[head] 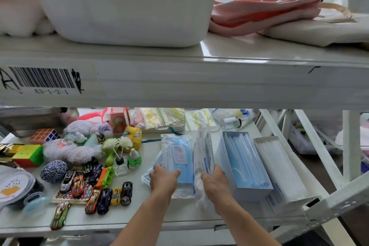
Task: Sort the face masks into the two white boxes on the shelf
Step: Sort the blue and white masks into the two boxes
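Left hand (pixel 164 178): fingers curled over the near end of the blue pack (pixel 177 156), thumb on top.
Right hand (pixel 216 182): clamped on the lower part of the clear pack (pixel 203 158), which stands on edge, tilted.
Blue pack: flat stack of blue masks in glossy film, lying on the shelf (pixel 179 213); small white slip with red print, too small to read.
Clear pack: crinkled film, pale contents, blue edge print unreadable; touching the blue pack's right side.
Shelf: smooth white board, grey-white metal frame.
Toy cars (pixel 99 189): glossy, many colours, clustered left of the hands.
Left box (pixel 225 168): white card, open, long; blue masks packed on edge; just right of the clear pack.
Right box (pixel 279 166): white card, open; white masks on edge; touching the left box.
Yarn (pixel 65 150): soft lilac skeins, far left.
Cubes (pixel 45 135): two colour puzzles.
Beam (pixel 199 86): white metal, scuffed.
Label (pixel 42 81): barcode, "A3-1-2-1".
Tub (pixel 123 6): white plastic, rounded, on the upper shelf.
Bags (pixel 259 6): pink and cream cloth, folded, right of the tub.
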Available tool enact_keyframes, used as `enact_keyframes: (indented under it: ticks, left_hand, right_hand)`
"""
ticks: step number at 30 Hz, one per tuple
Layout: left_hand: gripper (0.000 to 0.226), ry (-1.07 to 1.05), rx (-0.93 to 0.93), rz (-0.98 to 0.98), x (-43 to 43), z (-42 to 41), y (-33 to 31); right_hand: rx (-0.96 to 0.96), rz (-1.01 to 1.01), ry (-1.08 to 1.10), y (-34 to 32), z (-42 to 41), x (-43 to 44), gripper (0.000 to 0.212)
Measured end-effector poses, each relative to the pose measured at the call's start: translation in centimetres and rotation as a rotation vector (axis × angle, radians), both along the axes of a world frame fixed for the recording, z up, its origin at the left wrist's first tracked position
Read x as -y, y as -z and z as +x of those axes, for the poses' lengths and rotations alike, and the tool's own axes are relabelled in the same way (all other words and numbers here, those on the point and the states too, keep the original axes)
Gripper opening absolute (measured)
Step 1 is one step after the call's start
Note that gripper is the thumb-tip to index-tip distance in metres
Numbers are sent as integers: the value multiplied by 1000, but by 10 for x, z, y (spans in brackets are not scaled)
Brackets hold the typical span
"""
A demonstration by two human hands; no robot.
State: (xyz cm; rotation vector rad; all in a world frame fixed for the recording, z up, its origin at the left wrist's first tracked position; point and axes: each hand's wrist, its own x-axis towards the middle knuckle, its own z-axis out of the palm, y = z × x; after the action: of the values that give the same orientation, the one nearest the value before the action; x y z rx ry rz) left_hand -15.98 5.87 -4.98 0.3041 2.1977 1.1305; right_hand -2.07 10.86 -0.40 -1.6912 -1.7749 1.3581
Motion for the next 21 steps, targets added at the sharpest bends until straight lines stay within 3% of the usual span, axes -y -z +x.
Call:
enact_keyframes:
  ticks: [2, 5, 7, 9, 11, 13, 14, 16, 18, 21]
  left_hand:
    - [41, -17, 60, 44, -1, -1, -6]
    - [18, 213, -283, 46, 5, 13, -16]
    - [19, 376, -394, 144, 9, 37, -25]
    - [35, 547, -418, 183, 12, 57, -29]
    - [39, 694, -309, 227, 16, 58, -31]
    - [30, 732, -54, 313, 21, 39, -34]
    - [26, 687, -62, 302, 23, 25, -30]
    - [31, 520, -387, 86, 19, -5, -19]
    - [50, 403, -639, -203, 16, -27, -11]
    - [70, 458, -539, -425, 9, -37, -7]
  right_hand:
    - [-13, -13, 6, -1, 1, 1, 22]
    - [-110, -43, 69, -1, 5, 1, 22]
    - [-221, -148, 63, -4, 7, 2, 22]
    - [-274, -260, 39, -4, 8, 0, 45]
    - [-228, -230, 45, 2, 9, -6, 58]
    - [-93, -135, 90, 8, 10, -13, 55]
    - [-39, -113, 105, 11, 10, -15, 50]
    - [-8, -103, 134, 18, 10, -18, 43]
    - [-21, -106, 157, 24, 9, -17, 37]
    - [-81, -127, 181, 29, 10, -15, 24]
